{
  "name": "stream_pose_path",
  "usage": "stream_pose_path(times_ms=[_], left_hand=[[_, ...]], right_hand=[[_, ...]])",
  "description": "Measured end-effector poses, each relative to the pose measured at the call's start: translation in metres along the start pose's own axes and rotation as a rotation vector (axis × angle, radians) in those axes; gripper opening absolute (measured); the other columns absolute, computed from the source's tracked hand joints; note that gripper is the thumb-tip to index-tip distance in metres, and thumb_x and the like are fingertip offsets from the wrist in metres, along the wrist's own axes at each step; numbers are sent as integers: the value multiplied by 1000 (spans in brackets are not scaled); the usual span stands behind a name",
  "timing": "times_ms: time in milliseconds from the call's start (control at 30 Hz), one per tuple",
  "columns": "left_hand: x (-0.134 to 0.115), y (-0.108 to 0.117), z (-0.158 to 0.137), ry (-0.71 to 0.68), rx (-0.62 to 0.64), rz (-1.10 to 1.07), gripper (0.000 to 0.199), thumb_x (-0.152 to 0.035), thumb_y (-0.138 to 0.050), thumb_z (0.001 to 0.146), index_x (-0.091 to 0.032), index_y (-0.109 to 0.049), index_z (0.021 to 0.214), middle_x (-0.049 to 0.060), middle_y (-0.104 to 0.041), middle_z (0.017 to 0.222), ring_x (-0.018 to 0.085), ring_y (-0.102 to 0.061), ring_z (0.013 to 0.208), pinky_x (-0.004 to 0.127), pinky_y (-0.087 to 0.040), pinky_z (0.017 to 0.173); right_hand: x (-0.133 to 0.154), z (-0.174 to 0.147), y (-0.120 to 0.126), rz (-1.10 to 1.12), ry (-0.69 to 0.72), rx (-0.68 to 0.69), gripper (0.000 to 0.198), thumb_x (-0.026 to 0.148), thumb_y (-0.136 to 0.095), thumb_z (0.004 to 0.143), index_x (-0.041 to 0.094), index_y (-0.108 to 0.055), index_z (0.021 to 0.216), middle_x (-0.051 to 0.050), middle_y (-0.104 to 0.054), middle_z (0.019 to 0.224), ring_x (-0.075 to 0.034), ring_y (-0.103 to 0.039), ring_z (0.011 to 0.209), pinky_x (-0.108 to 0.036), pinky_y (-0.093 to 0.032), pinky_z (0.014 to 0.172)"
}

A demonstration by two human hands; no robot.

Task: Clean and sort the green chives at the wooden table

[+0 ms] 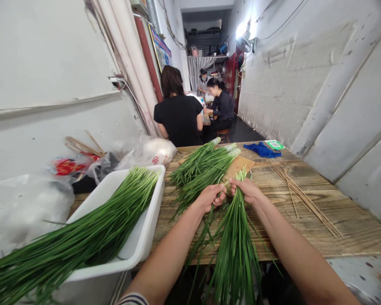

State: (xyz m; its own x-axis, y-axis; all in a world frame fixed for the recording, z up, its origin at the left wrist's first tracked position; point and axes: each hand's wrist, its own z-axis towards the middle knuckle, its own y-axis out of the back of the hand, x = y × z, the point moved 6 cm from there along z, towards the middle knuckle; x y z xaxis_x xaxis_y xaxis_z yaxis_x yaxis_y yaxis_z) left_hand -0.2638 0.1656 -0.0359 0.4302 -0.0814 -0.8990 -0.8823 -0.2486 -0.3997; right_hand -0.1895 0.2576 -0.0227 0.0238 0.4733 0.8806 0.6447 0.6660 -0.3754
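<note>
while both grasp it, chive bunch (236,237) hangs between left hand (209,197) and right hand (246,190).

Bright, sharp, edge-warped wide-angle view

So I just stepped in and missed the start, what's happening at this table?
A person grips a bunch of garlic chives near its top, left hand and right hand close together, over the wooden table. More chives fill a white tub; another pile and bamboo skewers lie on the table.
</note>
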Motion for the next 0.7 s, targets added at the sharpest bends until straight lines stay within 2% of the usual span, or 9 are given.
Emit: stream_pose_path(times_ms=[167, 300, 433, 533, 633, 700], left_hand=[[-2, 4, -1, -34, -94, 97, 38, -50, -64, 74, -13, -53, 76, -5, -47, 50, 2, -30, 34, 15, -14, 35], [-1, 5, 0, -39, -100, 88, 38, -50, -64, 74, -13, -53, 77, -5, -48, 51, 1, -29, 34, 16, -14, 35], [-1, 4, 0, -26, -96, 98, 39, -51, -63, 74, -13, -53, 78, -5, -48, 51, 2, -30, 34, 16, -15, 36], [-1, 3, -1, -26, -114, 124, 40, -52, -63, 74, -13, -54, 78, -5, -49, 52, 2, -31, 35, 16, -16, 36], [0, 2, -1, -44, -100, 161, 42, -55, -62, 74, -13, -55, 79, -4, -51, 53, 3, -34, 36, 16, -18, 36], [1, 0, 1, -63, -59, 180, 45, -56, -61, 74, -12, -57, 82, -2, -54, 56, 4, -40, 39, 17, -24, 38]], right_hand=[[2, 2, 1, 144, -62, 19, 29, 18, -69, 77, 17, -47, 57, 6, -45, 41, -7, -45, 35, -18, -44, 37], [2, 5, 6, 188, -80, -28, 34, 26, -64, 82, 18, -43, 58, 7, -41, 38, -6, -41, 33, -18, -41, 34], [0, 5, 7, 160, -54, -45, 23, 16, -66, 78, 17, -49, 63, 5, -48, 42, -6, -43, 33, -17, -42, 34], [-2, 3, 0, 108, -25, 41, 17, 13, -69, 73, 15, -54, 66, 5, -49, 41, -6, -43, 33, -16, -40, 33], [-4, 1, -6, 41, -23, 150, 22, 19, -74, 71, 14, -54, 62, 3, -52, 42, -6, -44, 33, -16, -40, 33], [-7, 2, -6, 24, -49, 179, 25, 24, -75, 71, 14, -54, 62, 1, -55, 43, -7, -46, 34, -16, -41, 35]])
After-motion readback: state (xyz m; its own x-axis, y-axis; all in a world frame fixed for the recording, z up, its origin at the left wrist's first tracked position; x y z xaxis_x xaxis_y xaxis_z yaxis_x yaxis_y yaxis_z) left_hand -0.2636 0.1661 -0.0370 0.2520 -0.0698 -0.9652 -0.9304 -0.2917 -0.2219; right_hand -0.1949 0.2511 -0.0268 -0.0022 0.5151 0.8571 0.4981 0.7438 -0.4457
